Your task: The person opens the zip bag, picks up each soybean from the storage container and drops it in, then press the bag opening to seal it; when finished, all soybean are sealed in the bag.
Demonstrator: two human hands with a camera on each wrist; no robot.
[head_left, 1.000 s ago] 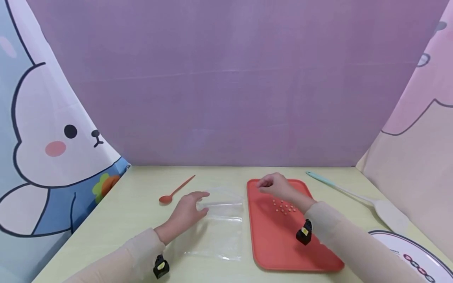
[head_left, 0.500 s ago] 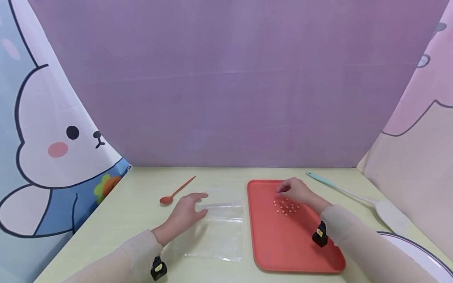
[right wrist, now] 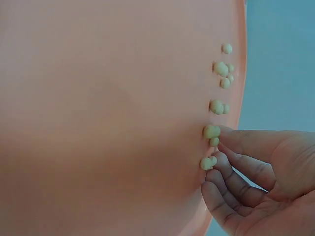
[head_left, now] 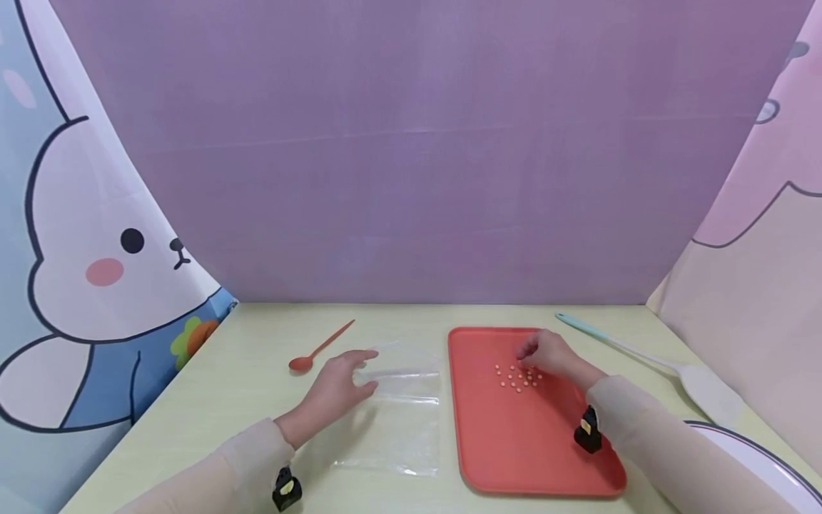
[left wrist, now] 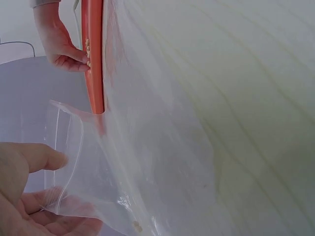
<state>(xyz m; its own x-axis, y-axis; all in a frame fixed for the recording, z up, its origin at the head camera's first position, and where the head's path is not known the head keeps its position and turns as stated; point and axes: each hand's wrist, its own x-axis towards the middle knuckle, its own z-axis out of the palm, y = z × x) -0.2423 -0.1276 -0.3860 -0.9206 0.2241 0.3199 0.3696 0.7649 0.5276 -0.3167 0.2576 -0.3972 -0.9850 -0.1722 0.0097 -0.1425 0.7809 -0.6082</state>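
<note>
A clear zip bag lies on the table, its mouth end raised. My left hand holds the mouth, thumb and fingers apart about its edge; in the left wrist view the fingers show through the film. Pale beans like soybeans sit low in the bag. Right of it lies a red tray with several loose soybeans. Over the far part of the tray, my right hand is down at the beans. Close up, thumb and index fingertips of the right hand meet around one soybean.
An orange spoon lies left of the bag. Beyond the tray's right side is a spatula with a pale green handle. A white plate with a dark rim is partly under the right sleeve. A purple curtain stands behind the table.
My right hand has moved right and then down, from the tray's far left to the soybeans, and its fingers have closed in. The left hand and bag stay in place.
</note>
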